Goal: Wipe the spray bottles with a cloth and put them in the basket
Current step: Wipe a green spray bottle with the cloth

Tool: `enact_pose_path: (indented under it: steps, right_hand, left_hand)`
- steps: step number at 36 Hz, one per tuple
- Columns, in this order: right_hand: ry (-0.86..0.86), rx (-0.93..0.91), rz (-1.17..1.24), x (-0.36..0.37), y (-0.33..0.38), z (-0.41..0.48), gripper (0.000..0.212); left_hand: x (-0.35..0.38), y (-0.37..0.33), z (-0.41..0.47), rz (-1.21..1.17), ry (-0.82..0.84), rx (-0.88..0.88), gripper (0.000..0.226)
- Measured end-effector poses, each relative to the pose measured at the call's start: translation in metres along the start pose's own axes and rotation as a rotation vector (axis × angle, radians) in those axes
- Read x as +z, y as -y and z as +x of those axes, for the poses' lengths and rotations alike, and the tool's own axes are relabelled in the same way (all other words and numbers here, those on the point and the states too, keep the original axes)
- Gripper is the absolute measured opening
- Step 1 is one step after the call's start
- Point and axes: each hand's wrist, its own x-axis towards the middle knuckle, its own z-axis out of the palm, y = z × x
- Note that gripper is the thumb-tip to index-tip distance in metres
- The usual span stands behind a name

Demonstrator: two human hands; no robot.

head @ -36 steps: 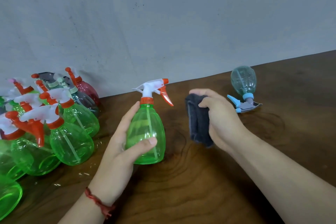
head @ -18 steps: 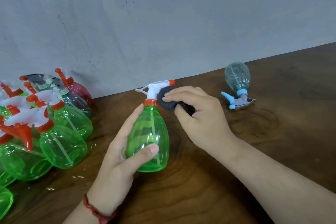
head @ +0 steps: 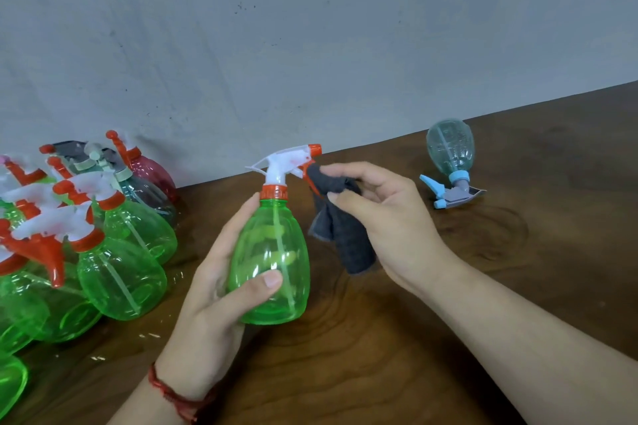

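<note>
Right hand point(head: 390, 228) brings its pinched cloth point(head: 341, 235) onto the trigger point(head: 305, 169), 1 o'clock of the bottle point(head: 272, 259) gripped by left hand point(head: 214, 304); wiping begins

A dark wooden table point(head: 379, 373) with swirling grain. Beyond and right of the right hand's fingers point(head: 348, 171), a teal spray bottle point(head: 448, 148) with a blue trigger lies on its side. Left of the left hand's fingers point(head: 238, 224), green spray bottles point(head: 121, 279) crowd together, with a pink bottle point(head: 155, 176) behind them.

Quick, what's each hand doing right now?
Left hand: grips the green spray bottle.
Right hand: pinches the dark grey cloth.
</note>
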Motion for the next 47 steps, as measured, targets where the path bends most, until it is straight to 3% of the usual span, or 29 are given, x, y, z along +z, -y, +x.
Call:
enact_pose_path:
  steps: [6,11,13,14,17,21,26,29,33,38,42,47]
  right_hand:
    - [0.033,0.227,0.079,0.001,-0.005,-0.001,0.028]
    - [0.068,0.366,0.293,0.017,-0.015,-0.012,0.030]
    - [0.068,0.366,0.319,0.019,-0.016,-0.014,0.030]
    - [0.063,0.364,0.327,0.020,-0.015,-0.014,0.030]
    - [0.060,0.355,0.326,0.020,-0.014,-0.014,0.030]
    - [0.073,0.352,0.276,0.022,-0.015,-0.018,0.032]
    - [0.023,0.348,0.267,0.022,-0.017,-0.017,0.026]
    - [-0.033,0.301,0.201,0.021,-0.015,-0.017,0.022]
    - [-0.052,0.192,0.135,0.025,-0.009,-0.021,0.016]
    - [-0.035,0.084,-0.041,0.026,-0.011,-0.025,0.020]
    - [0.017,0.059,-0.079,0.032,-0.015,-0.032,0.027]
    - [0.111,0.032,-0.144,0.035,-0.010,-0.037,0.036]
  left_hand:
    - [-0.006,-0.007,0.007,-0.098,-0.191,0.009,0.077]
    - [0.001,0.002,0.008,-0.077,-0.180,-0.028,0.088]
    - [0.002,0.003,0.009,-0.011,-0.172,-0.050,0.108]
    - [0.001,0.004,0.011,0.048,-0.181,-0.041,0.106]
    - [-0.004,0.005,0.015,0.183,-0.214,0.025,0.076]
    - [-0.013,0.011,0.016,0.231,-0.214,-0.006,0.070]
    - [-0.013,0.016,0.014,-0.074,-0.328,-0.130,0.064]
    - [-0.012,0.014,0.014,-0.254,-0.280,-0.137,0.056]
    - [-0.004,0.019,0.012,-0.147,-0.179,-0.127,0.046]
    - [-0.010,0.026,0.015,0.223,-0.220,-0.109,0.038]
    - [0.001,0.021,0.010,0.152,-0.192,-0.159,0.049]
    - [0.003,0.022,0.010,0.242,-0.215,-0.090,0.102]
